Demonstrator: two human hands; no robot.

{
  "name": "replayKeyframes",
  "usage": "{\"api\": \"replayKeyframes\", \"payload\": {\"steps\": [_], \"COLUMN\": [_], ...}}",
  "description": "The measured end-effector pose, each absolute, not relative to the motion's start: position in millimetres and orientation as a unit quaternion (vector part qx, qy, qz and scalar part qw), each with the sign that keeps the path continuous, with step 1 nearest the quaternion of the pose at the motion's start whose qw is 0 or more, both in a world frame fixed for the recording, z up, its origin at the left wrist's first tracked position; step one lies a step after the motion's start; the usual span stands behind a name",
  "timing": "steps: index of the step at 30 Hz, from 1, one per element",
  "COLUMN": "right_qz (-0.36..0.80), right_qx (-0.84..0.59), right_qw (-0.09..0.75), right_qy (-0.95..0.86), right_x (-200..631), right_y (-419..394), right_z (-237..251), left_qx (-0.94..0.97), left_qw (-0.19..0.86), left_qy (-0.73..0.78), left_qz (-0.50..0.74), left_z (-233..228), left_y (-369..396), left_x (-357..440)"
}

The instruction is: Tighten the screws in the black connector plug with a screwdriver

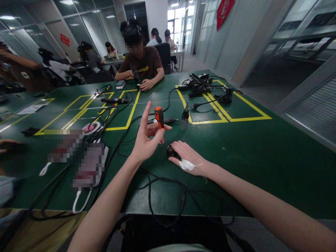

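My left hand (145, 143) is raised above the table with the index finger pointing up. Between its thumb and other fingers is a screwdriver (159, 117) with an orange and black handle, its thin shaft pointing down. My right hand (187, 155) rests on the green table, fingers curled around a small round black part (170, 151) with a raised stub on top. The screwdriver's tip is just above and left of this part. White tape covers the base of my right thumb. Behind them a dark, pointed bottle-like object (185, 119) stands upright, near a pen-shaped power tool (168, 121) lying down.
Black cables (162, 179) loop across the table's near edge. Two pixelated flat devices (90, 164) with white cords lie at left. A heap of black tools and cables (199, 85) sits within yellow tape at back right. Opposite, a person (141, 63) holds a power tool.
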State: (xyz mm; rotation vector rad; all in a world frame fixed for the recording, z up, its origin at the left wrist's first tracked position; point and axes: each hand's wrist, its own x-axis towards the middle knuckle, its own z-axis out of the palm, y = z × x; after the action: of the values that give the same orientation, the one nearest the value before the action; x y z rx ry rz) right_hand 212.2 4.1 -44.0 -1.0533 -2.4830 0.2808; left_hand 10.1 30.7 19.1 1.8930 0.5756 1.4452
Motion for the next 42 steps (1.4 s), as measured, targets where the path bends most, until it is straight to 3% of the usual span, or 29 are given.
{"api": "replayKeyframes", "payload": {"steps": [10, 20, 27, 35, 42], "right_qz": [0.105, 0.116, 0.11, 0.114, 0.117], "right_qx": [-0.376, -0.375, -0.378, -0.38, -0.378], "right_qw": [0.215, 0.215, 0.216, 0.218, 0.219], "right_qy": [-0.895, -0.895, -0.893, -0.892, -0.892], "right_x": [214, 214, 213, 213, 213], "right_y": [4, 3, 4, 3, 3], "right_z": [-43, -41, -45, -44, -43], "left_qx": [0.712, 0.734, 0.715, 0.729, 0.723], "left_qw": [0.21, 0.209, 0.145, 0.201, 0.188], "left_qy": [0.249, 0.232, 0.233, 0.234, 0.225], "left_qz": [0.622, 0.604, 0.643, 0.61, 0.626], "left_z": [22, 21, 22, 21, 20], "left_y": [32, 24, 31, 22, 25], "left_x": [11, 15, 15, 16, 17]}}
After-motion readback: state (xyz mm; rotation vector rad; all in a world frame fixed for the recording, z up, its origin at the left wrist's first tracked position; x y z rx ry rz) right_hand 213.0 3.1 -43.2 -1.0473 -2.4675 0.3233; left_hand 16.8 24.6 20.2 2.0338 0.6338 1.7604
